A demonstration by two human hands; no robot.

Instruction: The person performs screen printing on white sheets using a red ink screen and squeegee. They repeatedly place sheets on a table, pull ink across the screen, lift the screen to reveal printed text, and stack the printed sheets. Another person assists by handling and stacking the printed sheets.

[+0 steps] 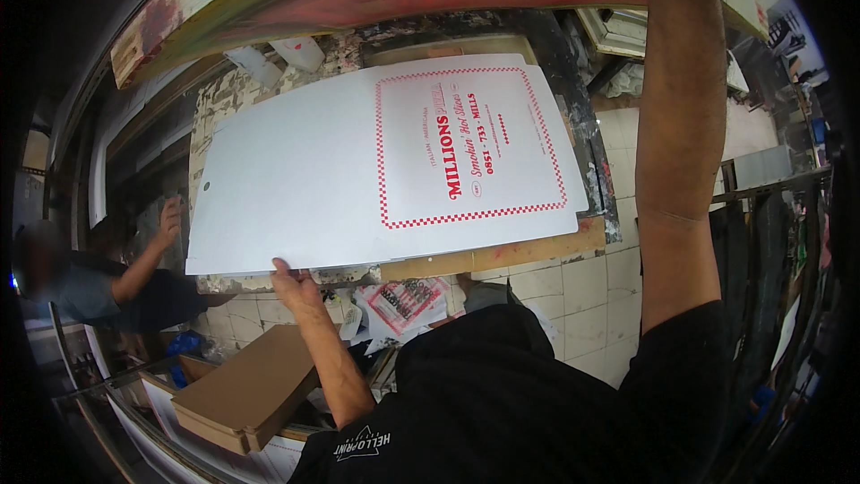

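So the white card sheet [287, 161] is sitting mid-frame, flat on a paint-crusted board [215, 112], with a red checkered border and red lettering on its right half. The left hand [300, 294] is at the sheet's lower edge, left of centre, one fingertip lapping over the top face. Can't tell if the other fingers are pinching from underneath or just resting there. The right arm [683, 125] runs up the right side to a wooden frame [215, 2] across the top, but the right hand is out of shot, so no clue about that grip.

Handling-wise I'd guess it's light and fairly stiff, but wide enough to bow if you lift from one spot. Creased corners and smeared ink would be my worry, since I can't tell if the red is dry. I'd grab the blank left half by its edges and keep fingers off the print.

Also there's a brown carton stack [246, 376] lower left, and a co-worker's hand [168, 222] near the sheet's left end
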